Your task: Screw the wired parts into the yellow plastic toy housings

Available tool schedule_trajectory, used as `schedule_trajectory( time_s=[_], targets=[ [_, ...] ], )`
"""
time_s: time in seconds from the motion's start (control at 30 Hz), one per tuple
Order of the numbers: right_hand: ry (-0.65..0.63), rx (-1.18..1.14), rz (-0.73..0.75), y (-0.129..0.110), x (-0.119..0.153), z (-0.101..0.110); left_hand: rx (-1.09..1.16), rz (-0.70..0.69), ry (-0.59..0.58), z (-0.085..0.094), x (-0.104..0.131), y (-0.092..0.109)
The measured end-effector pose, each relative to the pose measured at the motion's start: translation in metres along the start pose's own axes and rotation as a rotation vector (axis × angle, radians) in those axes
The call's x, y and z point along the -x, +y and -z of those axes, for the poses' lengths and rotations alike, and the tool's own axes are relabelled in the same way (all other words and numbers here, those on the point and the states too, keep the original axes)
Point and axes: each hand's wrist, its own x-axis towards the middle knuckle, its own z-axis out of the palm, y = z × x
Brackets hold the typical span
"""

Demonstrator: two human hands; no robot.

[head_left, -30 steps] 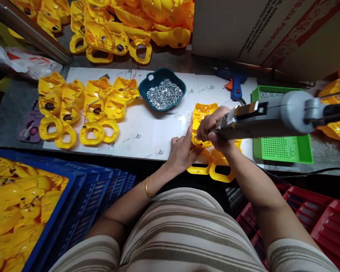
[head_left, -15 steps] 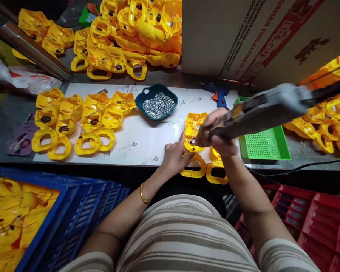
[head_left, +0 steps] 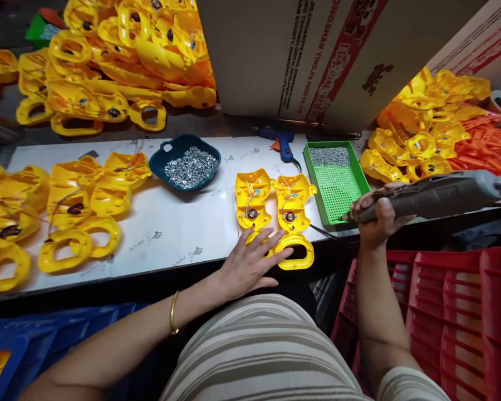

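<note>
Left hand is lying flat, fingers spread, on two yellow shells (side by side); right hand is gripping a screwdriver.

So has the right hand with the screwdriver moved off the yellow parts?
Yes. The right hand and screwdriver moved right, off the yellow parts, now beside the green tray.

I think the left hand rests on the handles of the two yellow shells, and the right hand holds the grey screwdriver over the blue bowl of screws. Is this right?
Not quite. In the head view the right hand holds the grey screwdriver beside the green tray, not over the blue bowl. The left hand does rest on the yellow shells.
</note>
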Motion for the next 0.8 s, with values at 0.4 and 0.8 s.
schedule_trajectory(
  time_s=[0.4,0.8],
  targets=[
    [0.247,0.358,0.518,-0.008,0.032,0.004,-0.218,-0.185,-0.126,0.019,0.004,-0.041],
    [-0.330,0.650,0.089,0.047,-0.002,-0.097,-0.163,-0.233,-0.264,0.066,0.058,-0.110]
  ],
)
